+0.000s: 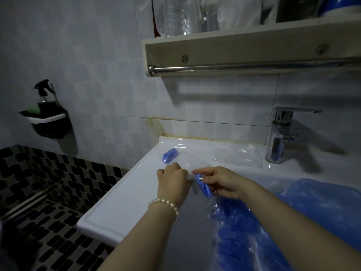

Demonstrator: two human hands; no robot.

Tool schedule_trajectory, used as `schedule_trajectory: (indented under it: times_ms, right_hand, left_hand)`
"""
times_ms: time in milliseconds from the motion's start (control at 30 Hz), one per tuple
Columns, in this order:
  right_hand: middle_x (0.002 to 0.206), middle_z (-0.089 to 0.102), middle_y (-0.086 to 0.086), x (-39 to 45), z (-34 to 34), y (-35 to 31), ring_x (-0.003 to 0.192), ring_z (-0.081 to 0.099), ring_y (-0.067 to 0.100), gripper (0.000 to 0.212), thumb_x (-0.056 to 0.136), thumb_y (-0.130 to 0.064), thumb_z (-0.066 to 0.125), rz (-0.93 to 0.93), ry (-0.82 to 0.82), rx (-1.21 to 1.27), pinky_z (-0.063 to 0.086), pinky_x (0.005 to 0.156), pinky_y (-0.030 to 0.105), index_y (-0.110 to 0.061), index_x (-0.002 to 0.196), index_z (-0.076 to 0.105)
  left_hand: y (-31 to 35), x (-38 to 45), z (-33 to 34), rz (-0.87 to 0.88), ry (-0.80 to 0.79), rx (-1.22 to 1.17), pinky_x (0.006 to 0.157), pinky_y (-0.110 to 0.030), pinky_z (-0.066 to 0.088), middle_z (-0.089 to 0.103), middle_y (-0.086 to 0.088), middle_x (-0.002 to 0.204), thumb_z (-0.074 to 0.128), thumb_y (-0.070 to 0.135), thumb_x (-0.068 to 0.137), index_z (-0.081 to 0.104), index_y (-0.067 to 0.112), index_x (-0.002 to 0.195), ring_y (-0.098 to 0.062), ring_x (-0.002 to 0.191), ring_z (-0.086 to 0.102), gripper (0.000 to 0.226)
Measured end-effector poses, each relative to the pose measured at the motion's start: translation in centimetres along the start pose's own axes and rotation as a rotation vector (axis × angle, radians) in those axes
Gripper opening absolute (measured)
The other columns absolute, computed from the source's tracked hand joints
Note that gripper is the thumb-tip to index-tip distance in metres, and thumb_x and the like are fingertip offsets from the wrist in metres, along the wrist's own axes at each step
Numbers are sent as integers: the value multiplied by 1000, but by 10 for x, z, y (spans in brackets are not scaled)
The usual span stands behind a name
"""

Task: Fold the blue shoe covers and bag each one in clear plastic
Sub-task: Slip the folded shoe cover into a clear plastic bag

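Observation:
My right hand (222,182) pinches a folded blue shoe cover (204,187) over the white sink counter (121,192). Just to its left, my left hand (172,178), with a pearl bracelet on the wrist, grips the edge of a small clear plastic bag (197,165) that lies on the counter. The cover's tip is close to the bag, and I cannot tell whether it is inside. Farther back lies a bagged blue shoe cover (169,155). A heap of loose blue shoe covers (244,231) in thin plastic fills the basin below my right arm.
More clear plastic bags (238,156) lie by the chrome faucet (281,133) at the back right. A shelf with a metal rail (244,66) hangs overhead. A spray bottle in a wall holder (46,114) is at the left, above dark mosaic tiles (39,192).

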State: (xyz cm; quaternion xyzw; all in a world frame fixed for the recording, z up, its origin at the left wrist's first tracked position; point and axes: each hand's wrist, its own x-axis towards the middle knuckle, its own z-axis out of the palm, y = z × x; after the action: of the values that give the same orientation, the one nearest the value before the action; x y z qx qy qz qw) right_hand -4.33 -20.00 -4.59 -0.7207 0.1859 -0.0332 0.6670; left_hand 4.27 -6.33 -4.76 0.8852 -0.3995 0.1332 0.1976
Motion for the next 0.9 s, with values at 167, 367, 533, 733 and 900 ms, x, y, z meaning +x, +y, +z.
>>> schedule_trajectory:
  times_ms: [167, 367, 533, 733, 900]
  right_hand:
    - [107, 63, 9, 0, 6, 1, 93, 55, 25, 36, 93, 0, 50, 37, -102, 5, 45, 92, 38, -28, 113, 62]
    - [85, 66, 7, 8, 21, -6, 66, 52, 15, 22, 91, -4, 56, -32, 210, 83, 43, 55, 20, -13, 106, 68]
    - [73, 64, -3, 10, 38, -8, 72, 58, 14, 14, 82, -5, 68, -144, 721, 176, 49, 73, 24, -18, 75, 67]
    - [70, 64, 0, 4, 48, -7, 65, 53, 15, 27, 86, -22, 68, -119, 860, 236, 42, 66, 25, -20, 60, 62]
    - [65, 61, -3, 7, 53, -6, 67, 55, 17, 20, 86, -25, 69, -64, 869, 470, 42, 63, 25, -16, 68, 66]
  left_hand:
    - [0, -1, -5, -29, 49, -9, 82, -30, 27, 50, 2, 84, 43, 18, 96, 61, 20, 81, -17, 84, 49, 23]
    - [3, -3, -8, -9, 103, -138, 70, -23, 32, 54, -2, 81, 48, 15, 94, 65, 12, 79, -18, 76, 51, 23]
    - [9, -2, -8, 129, 49, -214, 79, -27, 47, 55, -4, 80, 54, 13, 93, 73, 7, 86, -22, 80, 58, 20]
    - [13, -6, -3, 250, 99, -297, 61, -32, 50, 62, -11, 64, 59, 3, 78, 71, 4, 62, -27, 57, 58, 20]
    - [16, -9, -6, 309, 98, -343, 65, -23, 48, 68, -12, 73, 63, -7, 73, 76, 4, 78, -25, 65, 62, 19]
